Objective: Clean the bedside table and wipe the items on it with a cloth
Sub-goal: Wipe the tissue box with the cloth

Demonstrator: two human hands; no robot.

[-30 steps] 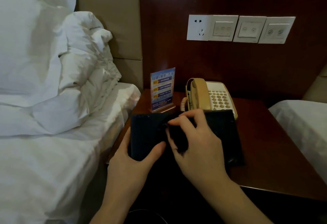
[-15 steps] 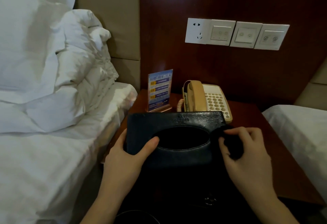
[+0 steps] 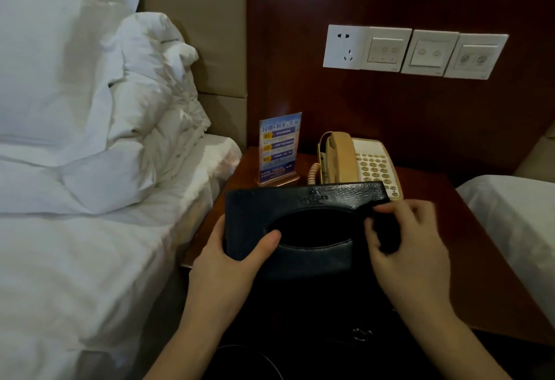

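A dark leather tissue box cover (image 3: 300, 202) with an oval opening is held tilted above the front of the reddish-brown bedside table (image 3: 468, 229). My left hand (image 3: 231, 262) grips its left end, thumb on the top face beside the opening. My right hand (image 3: 414, 247) holds a bunched dark cloth (image 3: 386, 237) against the box's right end, fingers curled round the cloth. Behind the box stand a beige corded telephone (image 3: 357, 163) and a blue printed sign card (image 3: 279, 146) in a wooden base.
A bed with white sheets and piled pillows (image 3: 90, 109) lies close on the left. Another white bed (image 3: 516, 217) borders the table on the right. Wall sockets and switches (image 3: 414, 52) sit on the dark wood panel behind. A round dark rim (image 3: 249, 361) shows below, near the frame's bottom.
My right hand with the cloth went from the box's middle to its right end, uncovering the oval opening, and has since shifted slightly back inward. My left hand keeps its grip.
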